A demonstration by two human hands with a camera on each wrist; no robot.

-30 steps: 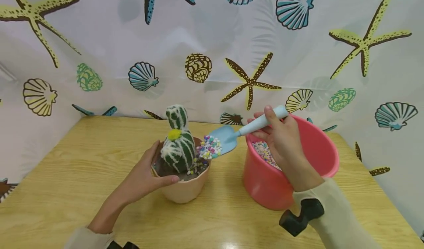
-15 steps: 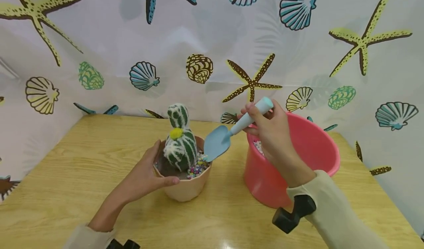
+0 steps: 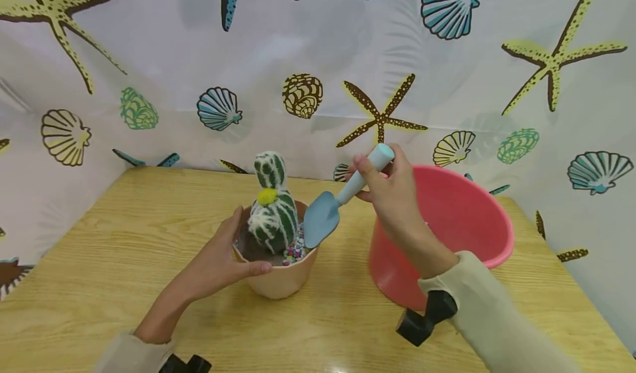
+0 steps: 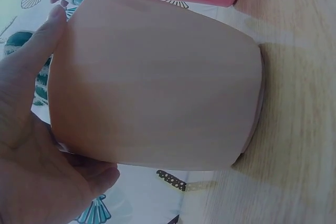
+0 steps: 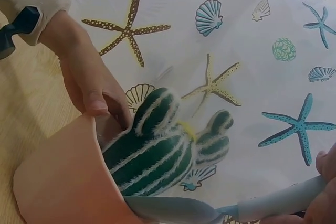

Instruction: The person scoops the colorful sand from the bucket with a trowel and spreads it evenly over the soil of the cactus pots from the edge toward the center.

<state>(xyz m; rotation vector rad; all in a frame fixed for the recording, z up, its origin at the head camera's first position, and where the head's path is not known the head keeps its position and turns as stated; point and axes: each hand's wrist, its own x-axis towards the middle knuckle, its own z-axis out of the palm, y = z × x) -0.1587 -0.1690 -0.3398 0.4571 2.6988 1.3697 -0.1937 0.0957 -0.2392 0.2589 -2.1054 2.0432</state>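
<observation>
A peach flower pot (image 3: 283,280) stands on the table with a knitted-looking cactus (image 3: 274,221) in it, green with white fuzzy ridges and a yellow flower. My left hand (image 3: 213,265) grips the pot's left side, thumb at the front rim and fingers farther back. With my right hand (image 3: 395,199) I hold a blue trowel (image 3: 322,218) by its light handle, tilted down, its blade against the pot's right rim. Colourful pebbles (image 3: 295,253) lie inside beside the cactus. In the right wrist view the blade (image 5: 170,209) dips at the rim, its tip hidden.
A pink bucket (image 3: 467,207) stands to the right behind my right forearm; its contents are mostly hidden. The wooden table (image 3: 124,240) runs back to a white cloth (image 3: 169,53) printed with shells and starfish.
The trowel has tipped down toward the pot, and the pebbles on its blade have gone into the pot. My right hand has moved left from over the bucket; my left hand keeps its grip.
</observation>
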